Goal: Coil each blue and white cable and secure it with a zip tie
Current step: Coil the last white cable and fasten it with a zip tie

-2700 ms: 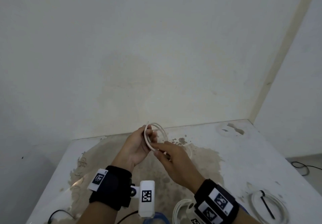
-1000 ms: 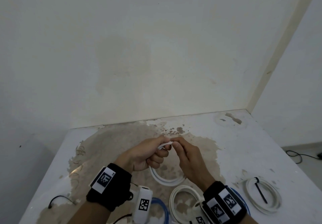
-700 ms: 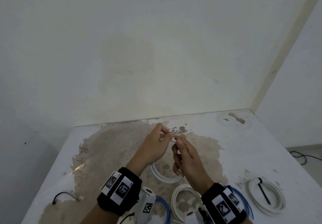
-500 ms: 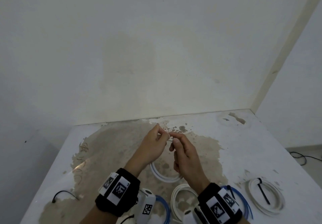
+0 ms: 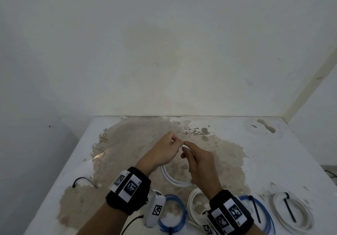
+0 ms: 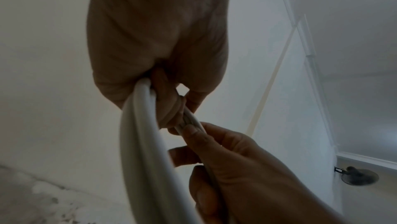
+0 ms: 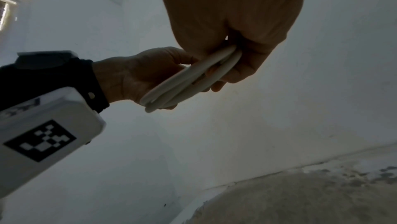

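A white cable is looped into a coil and hangs under my two hands above the stained table. My left hand grips the top of the loops with curled fingers. My right hand pinches the same strands just beside it. In the left wrist view the white cable runs down from my left hand, and my right hand pinches a strand. The right wrist view shows the white cable as a flat coil between my right hand and left hand.
Near me lie a blue coil, a white coil, a blue coil with a black zip tie and a tied white coil. A loose black zip tie lies at the left. Walls close the back and right.
The coil stood upright in my left hand at first; now it hangs below both hands. In the last second my hands moved slightly away from me, still holding its top.
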A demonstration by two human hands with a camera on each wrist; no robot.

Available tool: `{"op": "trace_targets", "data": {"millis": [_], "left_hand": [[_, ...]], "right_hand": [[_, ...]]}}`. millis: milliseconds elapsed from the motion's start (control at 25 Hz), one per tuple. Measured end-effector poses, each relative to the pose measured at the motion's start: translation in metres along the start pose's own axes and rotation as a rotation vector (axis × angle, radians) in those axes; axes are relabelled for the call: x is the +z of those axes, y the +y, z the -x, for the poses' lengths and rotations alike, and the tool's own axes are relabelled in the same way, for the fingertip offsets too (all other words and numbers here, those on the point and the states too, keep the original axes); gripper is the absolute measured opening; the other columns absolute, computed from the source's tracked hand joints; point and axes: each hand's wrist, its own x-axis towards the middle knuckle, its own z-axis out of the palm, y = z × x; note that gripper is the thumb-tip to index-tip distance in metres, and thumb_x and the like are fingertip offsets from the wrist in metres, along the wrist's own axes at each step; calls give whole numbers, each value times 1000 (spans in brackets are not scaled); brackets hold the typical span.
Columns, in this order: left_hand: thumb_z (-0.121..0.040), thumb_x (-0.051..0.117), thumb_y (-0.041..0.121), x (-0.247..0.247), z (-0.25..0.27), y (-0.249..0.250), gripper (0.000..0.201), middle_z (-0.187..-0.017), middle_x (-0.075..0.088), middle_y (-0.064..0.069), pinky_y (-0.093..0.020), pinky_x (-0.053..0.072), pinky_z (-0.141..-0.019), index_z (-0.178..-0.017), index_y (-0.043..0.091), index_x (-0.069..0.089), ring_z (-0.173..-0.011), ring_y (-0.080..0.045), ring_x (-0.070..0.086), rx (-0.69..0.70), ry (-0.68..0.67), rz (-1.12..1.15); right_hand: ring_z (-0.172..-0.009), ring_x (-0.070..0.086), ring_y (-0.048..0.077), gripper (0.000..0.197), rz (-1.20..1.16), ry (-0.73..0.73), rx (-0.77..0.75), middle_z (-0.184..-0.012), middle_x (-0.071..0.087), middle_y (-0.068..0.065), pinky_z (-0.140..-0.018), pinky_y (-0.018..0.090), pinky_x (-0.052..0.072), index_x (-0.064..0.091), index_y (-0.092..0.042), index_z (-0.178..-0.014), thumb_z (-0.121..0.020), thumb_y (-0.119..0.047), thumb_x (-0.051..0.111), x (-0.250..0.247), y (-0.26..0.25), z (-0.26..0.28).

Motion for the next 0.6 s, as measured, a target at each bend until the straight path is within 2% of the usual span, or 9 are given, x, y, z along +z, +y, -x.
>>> {"op": "trace_targets", "data": {"millis": [160, 240, 360, 440, 480, 520, 600], "left_hand": [[-98, 45, 30, -15, 4, -20, 19, -73, 48, -2, -25, 30, -51, -87, 14, 47, -52, -10, 35, 6, 30, -11], [-97, 46, 28, -26, 8, -31, 18, -70, 49, 0, -24, 30, -50, -86, 13, 48, -50, -9, 36, 8, 44, -8], [-96, 49, 27, -41, 12, -48, 17, -67, 50, 3, -22, 31, -47, -84, 14, 49, -47, -5, 39, -9, 39, 15], [-97, 50, 24, -48, 15, -57, 17, -68, 52, 4, -16, 33, -44, -84, 12, 47, -43, 0, 45, -2, 23, 21], [-97, 51, 21, -51, 17, -62, 18, -69, 53, 3, -12, 35, -44, -83, 11, 46, -41, 3, 47, 20, 12, 18], [-98, 51, 20, -56, 17, -68, 19, -69, 53, 2, -11, 36, -47, -82, 11, 45, -42, 5, 48, 61, 0, -3], [-98, 52, 18, -64, 17, -82, 19, -65, 48, 4, -14, 36, -53, -82, 11, 45, -46, 4, 46, 146, -36, -51]], "right_hand": [[-50, 55, 4, 23, -45, -122, 27, -73, 68, -8, -51, 9, 34, 68, -23, -116, -104, -19, 49, 19, -4, 0], [-48, 48, 7, 22, -178, -263, 119, -69, 62, -8, -52, 18, 37, 66, -20, -113, -106, -21, 45, 30, -8, -3], [-47, 39, 9, 29, -415, -470, 285, -60, 42, -7, -49, 29, 38, 63, -16, -116, -108, -27, 37, 44, -17, -5], [-50, 37, 14, 35, -573, -567, 440, -63, 33, -1, -54, 31, 40, 63, -12, -114, -109, -32, 35, 50, -21, -5], [-52, 35, 16, 39, -706, -619, 567, -65, 29, 1, -55, 32, 40, 63, -7, -109, -109, -34, 34, 54, -22, -6], [-52, 32, 16, 43, -862, -672, 708, -66, 27, 3, -56, 32, 39, 61, -4, -103, -108, -37, 34, 59, -23, -7], [-49, 30, 14, 43, -1091, -759, 909, -65, 29, 2, -53, 30, 37, 57, -7, -90, -106, -40, 36, 69, -21, -9]]}}
